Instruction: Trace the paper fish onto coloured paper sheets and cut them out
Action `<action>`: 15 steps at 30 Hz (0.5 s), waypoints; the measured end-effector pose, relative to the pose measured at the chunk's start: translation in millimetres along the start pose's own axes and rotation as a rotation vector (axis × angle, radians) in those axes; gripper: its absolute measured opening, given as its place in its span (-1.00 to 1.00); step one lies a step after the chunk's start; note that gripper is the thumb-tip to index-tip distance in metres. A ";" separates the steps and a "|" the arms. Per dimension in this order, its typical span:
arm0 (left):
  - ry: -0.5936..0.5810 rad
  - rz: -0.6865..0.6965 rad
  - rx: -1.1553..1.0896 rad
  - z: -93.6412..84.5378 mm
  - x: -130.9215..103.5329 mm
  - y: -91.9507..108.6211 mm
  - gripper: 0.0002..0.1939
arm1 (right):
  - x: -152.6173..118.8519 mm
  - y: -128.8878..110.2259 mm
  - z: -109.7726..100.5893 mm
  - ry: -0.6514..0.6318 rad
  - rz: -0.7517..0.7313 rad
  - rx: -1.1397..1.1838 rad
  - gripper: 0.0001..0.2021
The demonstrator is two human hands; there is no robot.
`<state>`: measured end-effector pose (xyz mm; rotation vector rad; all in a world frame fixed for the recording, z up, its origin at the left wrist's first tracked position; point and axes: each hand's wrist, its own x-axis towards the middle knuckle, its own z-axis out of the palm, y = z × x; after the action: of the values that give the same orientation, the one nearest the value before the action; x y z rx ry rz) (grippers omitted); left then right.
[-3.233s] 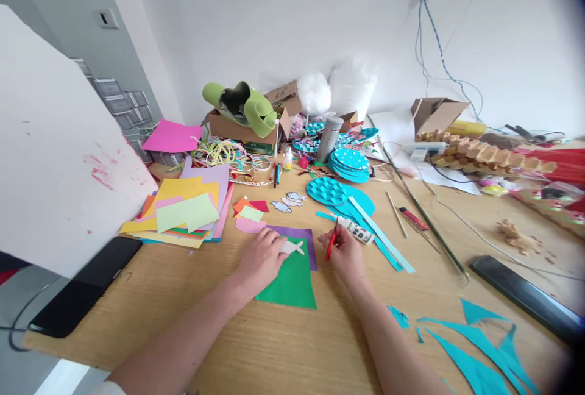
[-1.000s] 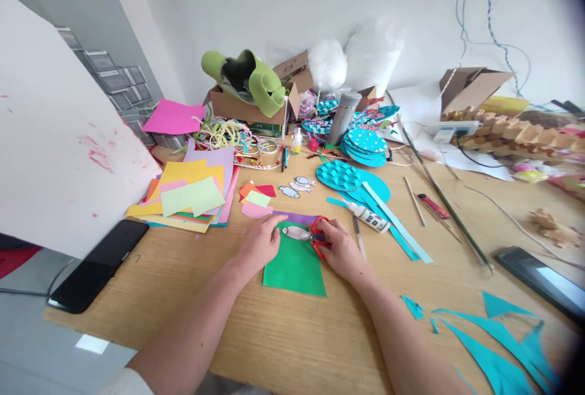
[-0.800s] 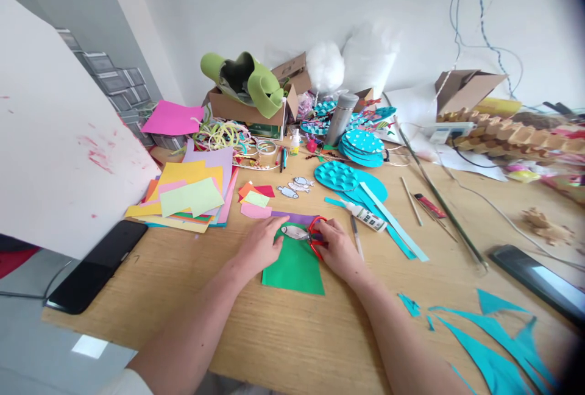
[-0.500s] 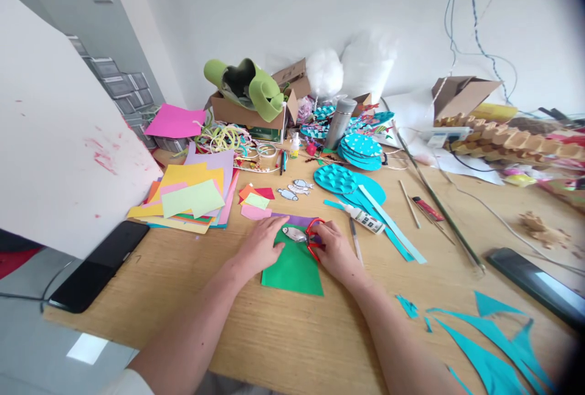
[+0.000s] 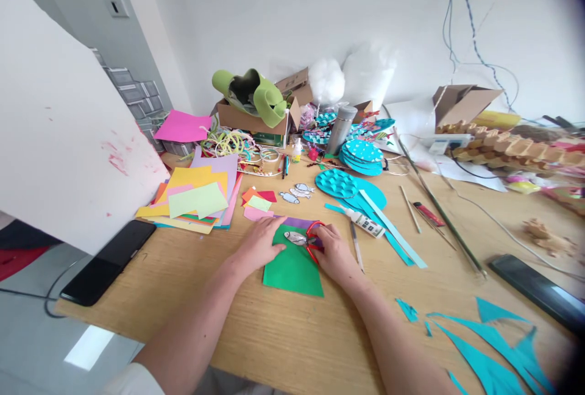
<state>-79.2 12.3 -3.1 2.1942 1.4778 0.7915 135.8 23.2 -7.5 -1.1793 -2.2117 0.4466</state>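
Observation:
My right hand [image 5: 333, 250] is closed on red-handled scissors [image 5: 313, 253], at the right edge of a green sheet of paper [image 5: 292, 276]. A small silvery fish cutout [image 5: 295, 238] lies on the green sheet, with the scissors' metal part right beside it; whether the blades touch it I cannot tell. My left hand [image 5: 261, 244] rests over the sheet's left edge, fingers stretched forward and thumb apart, gripping nothing. A strip of purple paper [image 5: 299, 223] shows beyond the green sheet. Other fish cutouts [image 5: 297, 192] lie farther back.
To the right are a white glue bottle [image 5: 368, 224], a pen [image 5: 356, 245], blue paper strips [image 5: 393, 242] and a long stick [image 5: 439, 212]. A stack of coloured paper [image 5: 196, 200] and a black phone [image 5: 109, 264] lie left. Blue scraps [image 5: 484, 346] are at the near right.
The whole view has shifted slightly. Both hands keep nearly the same places on the green paper, and the scissors stay in my right hand beside the fish cutout.

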 end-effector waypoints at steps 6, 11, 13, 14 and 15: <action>0.073 0.057 0.005 4.4 0.2 -2.6 -0.33 | -0.3 -8.3 6.1 -0.001 -0.021 -0.001 -0.74; 0.117 0.066 0.016 5.4 2.1 -2.2 -0.41 | 1.4 -13.6 10.4 0.000 -0.040 -0.021 -0.71; 0.131 0.040 0.010 5.1 3.3 -1.6 -0.43 | 1.9 -14.6 10.6 0.003 -0.038 -0.027 -0.72; 0.133 0.024 0.001 4.9 3.8 -1.4 -0.44 | 2.1 -14.9 10.6 0.007 -0.038 -0.031 -0.72; 0.135 0.004 -0.017 4.8 4.2 -1.1 -0.44 | 2.3 -15.2 10.6 0.011 -0.039 -0.035 -0.72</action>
<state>-75.7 16.6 -6.4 2.1693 1.5234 0.9674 118.3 16.5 -6.7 -1.1513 -2.2373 0.3857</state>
